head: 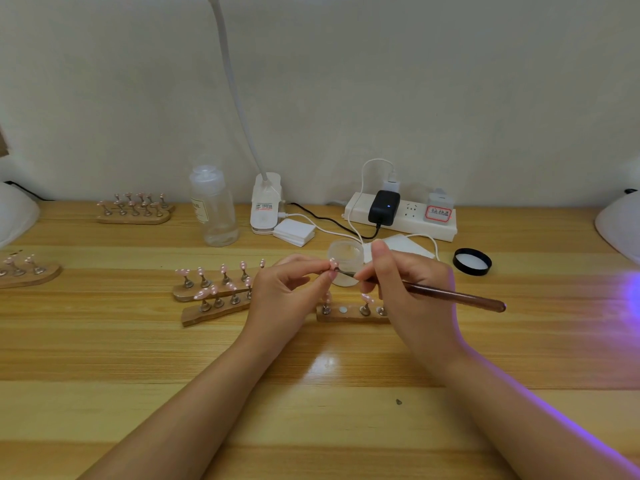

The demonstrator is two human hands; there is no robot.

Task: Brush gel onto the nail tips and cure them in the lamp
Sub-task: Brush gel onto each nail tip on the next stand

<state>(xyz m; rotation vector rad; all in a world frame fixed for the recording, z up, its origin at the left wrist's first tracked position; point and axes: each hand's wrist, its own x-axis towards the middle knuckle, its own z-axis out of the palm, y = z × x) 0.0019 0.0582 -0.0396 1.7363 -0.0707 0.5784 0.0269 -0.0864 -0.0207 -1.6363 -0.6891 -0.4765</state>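
My left hand [287, 292] pinches a small stand with a pink nail tip [333, 264] above the table. My right hand [405, 289] grips a brown gel brush [450, 295], and its bristles touch that tip. Behind the hands stands an open frosted gel jar [346, 254]. Below them lies a wooden holder [349, 315] with three tip stands and one bare slot. Two more wooden holders [214, 299] full of pink tips lie to the left. A white curing lamp [620, 226] sits at the right edge and casts purple light on the table.
A black jar lid [472, 261] lies right of the jar. At the back stand a clear bottle [214, 206], a clip lamp base [266, 204], white wipes [294, 232] and a power strip [401, 216] with cables. More tip holders [135, 211] and another white lamp [15, 213] are at the left.
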